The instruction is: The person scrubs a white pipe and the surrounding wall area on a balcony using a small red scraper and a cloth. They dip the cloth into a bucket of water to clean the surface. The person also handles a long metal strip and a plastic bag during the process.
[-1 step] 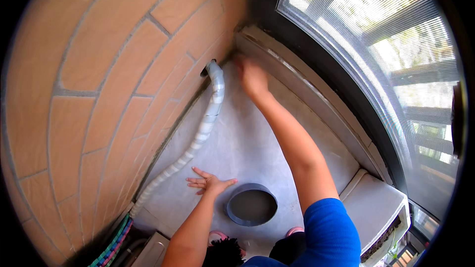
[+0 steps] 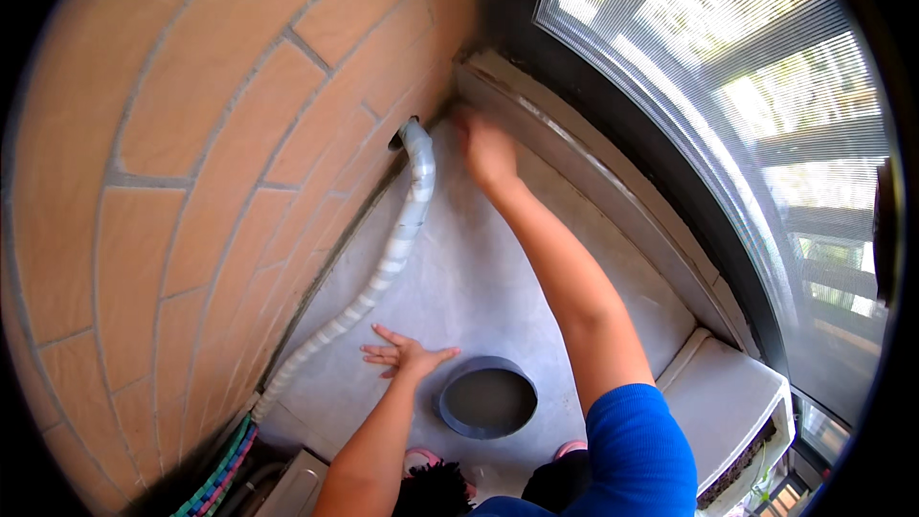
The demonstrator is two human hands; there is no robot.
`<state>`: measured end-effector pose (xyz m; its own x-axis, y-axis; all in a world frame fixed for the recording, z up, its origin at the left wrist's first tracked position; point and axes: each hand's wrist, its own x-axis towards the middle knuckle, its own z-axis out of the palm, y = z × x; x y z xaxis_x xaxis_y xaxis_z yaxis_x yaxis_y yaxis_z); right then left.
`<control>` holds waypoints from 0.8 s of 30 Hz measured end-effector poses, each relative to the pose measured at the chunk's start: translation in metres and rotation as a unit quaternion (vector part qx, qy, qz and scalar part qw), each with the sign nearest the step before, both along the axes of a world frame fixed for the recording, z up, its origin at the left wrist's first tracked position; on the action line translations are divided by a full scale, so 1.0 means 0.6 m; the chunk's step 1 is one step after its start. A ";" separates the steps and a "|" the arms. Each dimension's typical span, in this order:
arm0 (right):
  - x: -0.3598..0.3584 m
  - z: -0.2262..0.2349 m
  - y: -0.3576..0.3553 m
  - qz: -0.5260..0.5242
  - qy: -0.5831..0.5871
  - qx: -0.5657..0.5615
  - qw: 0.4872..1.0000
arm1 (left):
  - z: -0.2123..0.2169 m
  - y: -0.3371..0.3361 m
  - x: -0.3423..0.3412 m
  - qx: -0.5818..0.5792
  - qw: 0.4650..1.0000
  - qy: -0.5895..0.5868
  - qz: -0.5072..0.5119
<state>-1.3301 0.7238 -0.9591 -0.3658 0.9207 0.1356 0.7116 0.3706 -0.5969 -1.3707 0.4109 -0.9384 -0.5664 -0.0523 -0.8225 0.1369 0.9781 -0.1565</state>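
Observation:
My left hand point(image 2: 410, 356) rests with its fingers spread on the grey floor, holding nothing. Right beside its thumb stands a round grey bowl point(image 2: 520, 375) with a flat dark grey inside; whether that is its bottom or some filling, I cannot make out. My right arm reaches far forward into the corner by the wall. There my right hand point(image 2: 488, 151) is low, close to the ledge, and its fingers are smeared by motion. Anything it may hold is hidden. Left of it, a thick hose wrapped in white tape point(image 2: 394, 254) comes out of a hole in the wall.
A tan brick-tiled wall point(image 2: 201, 230) rises on the left. To the right run a raised ledge point(image 2: 593, 177) and a dark-framed screen window point(image 2: 766, 86). A white planter box point(image 2: 728, 402) with soil stands at the lower right. Colourful woven strands point(image 2: 225, 469) lie at the lower left.

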 end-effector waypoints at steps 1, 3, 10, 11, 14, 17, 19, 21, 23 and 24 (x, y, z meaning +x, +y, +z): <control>-0.006 0.001 0.001 -0.013 -0.013 -0.014 1.000 | -0.001 -0.001 0.000 -0.001 1.000 -0.001 0.000; -0.015 0.001 0.002 -0.039 -0.041 -0.043 0.997 | -0.002 -0.002 0.000 -0.001 1.000 0.000 -0.001; -0.022 0.026 0.011 -0.043 -0.083 0.000 0.996 | -0.005 -0.004 -0.001 -0.003 1.000 -0.001 0.000; -0.024 0.033 0.011 -0.040 -0.086 0.002 0.996 | -0.005 -0.005 -0.002 -0.003 1.000 -0.001 0.001; -0.028 0.043 0.010 -0.032 -0.115 0.029 0.992 | -0.002 -0.004 -0.002 0.000 1.000 0.002 -0.001; -0.032 0.043 0.009 -0.024 -0.140 0.056 0.988 | -0.005 -0.006 -0.001 0.001 1.000 0.003 0.002; -0.031 0.034 0.006 -0.038 -0.144 0.056 0.987 | -0.006 -0.007 -0.002 0.004 1.000 -0.003 0.002; -0.038 0.027 0.004 -0.072 -0.133 0.046 0.987 | -0.008 -0.009 -0.003 0.005 1.000 -0.005 0.001; -0.048 0.021 -0.002 -0.099 -0.119 0.025 0.988 | -0.012 -0.011 -0.003 0.002 1.000 0.000 0.000; -0.049 0.013 -0.005 -0.113 -0.113 0.014 0.987 | -0.011 -0.010 -0.002 0.000 1.000 0.000 -0.001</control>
<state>-1.3597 0.7206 -0.9516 -0.1751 0.9795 0.0997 0.8919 0.2007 -0.4053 -1.3720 0.4049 -0.9448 -0.5660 -0.0507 -0.8229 0.1384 0.9781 -0.1555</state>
